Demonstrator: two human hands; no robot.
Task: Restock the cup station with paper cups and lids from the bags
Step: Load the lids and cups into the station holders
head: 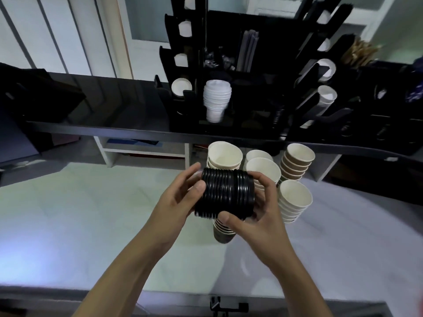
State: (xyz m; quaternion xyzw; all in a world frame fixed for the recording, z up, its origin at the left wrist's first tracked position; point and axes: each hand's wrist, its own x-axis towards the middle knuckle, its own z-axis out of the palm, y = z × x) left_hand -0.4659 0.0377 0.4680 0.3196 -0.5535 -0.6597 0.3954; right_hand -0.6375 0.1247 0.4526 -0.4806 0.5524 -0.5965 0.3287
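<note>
Head view, frame centre: stack of black lids (225, 194) gripped sideways between left hand (176, 200) and right hand (256, 216), above paper cup stacks (295, 197), below black cup station (240, 88).

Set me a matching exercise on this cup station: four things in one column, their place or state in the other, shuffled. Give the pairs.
1. black lids
2. white lids
3. paper cup stacks
4. black organiser

A. on the dark shelf
B. inside the organiser
C. held between both hands
D. standing on the pale surface

Pairs: 1-C, 2-B, 3-D, 4-A. The left hand and right hand grip the stack's ends.
</note>
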